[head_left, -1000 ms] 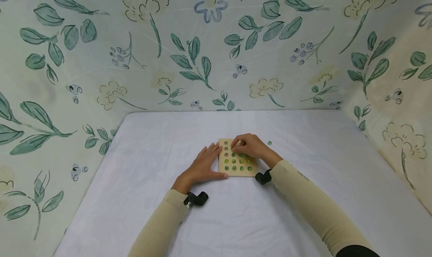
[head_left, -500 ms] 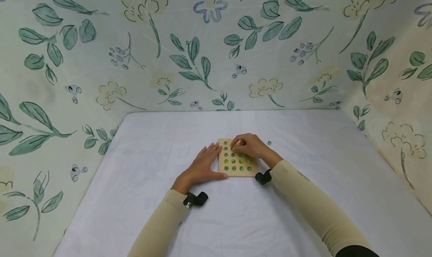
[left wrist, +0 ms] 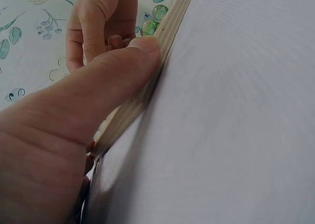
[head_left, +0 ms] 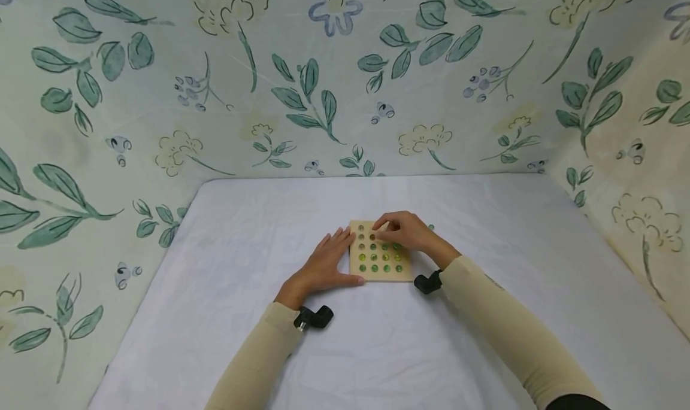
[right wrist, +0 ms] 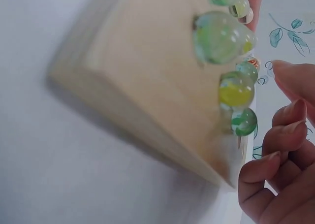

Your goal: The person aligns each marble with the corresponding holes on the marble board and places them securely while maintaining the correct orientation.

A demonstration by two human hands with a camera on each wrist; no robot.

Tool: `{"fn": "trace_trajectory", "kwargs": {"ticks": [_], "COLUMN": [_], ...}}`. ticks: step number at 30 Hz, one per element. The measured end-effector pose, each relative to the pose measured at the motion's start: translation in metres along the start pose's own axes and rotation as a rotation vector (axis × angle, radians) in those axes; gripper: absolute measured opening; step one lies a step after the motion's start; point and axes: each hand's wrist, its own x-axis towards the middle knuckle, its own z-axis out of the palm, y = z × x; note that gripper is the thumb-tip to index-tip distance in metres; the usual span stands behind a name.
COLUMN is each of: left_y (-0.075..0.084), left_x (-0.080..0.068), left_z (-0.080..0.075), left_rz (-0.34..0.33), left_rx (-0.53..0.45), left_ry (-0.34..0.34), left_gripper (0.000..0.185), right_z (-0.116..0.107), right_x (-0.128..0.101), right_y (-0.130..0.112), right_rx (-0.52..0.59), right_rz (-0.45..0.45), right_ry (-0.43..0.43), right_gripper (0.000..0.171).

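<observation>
A square wooden board (head_left: 380,274) lies on the white table, with green and yellow marbles (head_left: 374,257) seated in its grid of holes. My left hand (head_left: 326,263) rests flat against the board's left side, its thumb (left wrist: 108,81) straight along the near edge (left wrist: 162,42). My right hand (head_left: 404,231) hovers over the board's far right part with fingers curled and thumb and forefinger close together. No marble shows between them. In the right wrist view the board (right wrist: 147,61) and its marbles (right wrist: 224,37) sit close beside those curled fingers (right wrist: 275,170).
One loose green marble (head_left: 432,226) lies on the white cloth (head_left: 485,218) just right of my right hand. Floral panels (head_left: 323,99) wall the table at the back and on both sides. A black wrist camera (head_left: 312,317) sits on each forearm.
My right hand has risen slightly off the board's upper rows and its forearm has shifted a little right. The left hand and board have stayed put.
</observation>
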Motion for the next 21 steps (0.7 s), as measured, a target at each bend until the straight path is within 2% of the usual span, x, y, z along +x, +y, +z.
{"fn": "trace_trajectory", "kwargs": {"ticks": [9, 15, 21], "left_y": [0.004, 0.005, 0.005], "left_x": [0.001, 0.001, -0.001], "left_z": [0.002, 0.003, 0.004], "left_rz": [-0.002, -0.009, -0.01], "left_rx": [0.001, 0.011, 0.014], "left_ry": [0.005, 0.013, 0.017], "left_gripper": [0.112, 0.112, 0.112], "right_z": [-0.016, -0.03, -0.038], "right_x": [-0.022, -0.039, -0.05], "right_y": [0.006, 0.016, 0.024], "right_rx": [-0.005, -0.003, -0.004], "right_rz": [-0.006, 0.017, 0.061], "right_ry": [0.043, 0.083, 0.076], "right_gripper": [0.018, 0.019, 0.021]}}
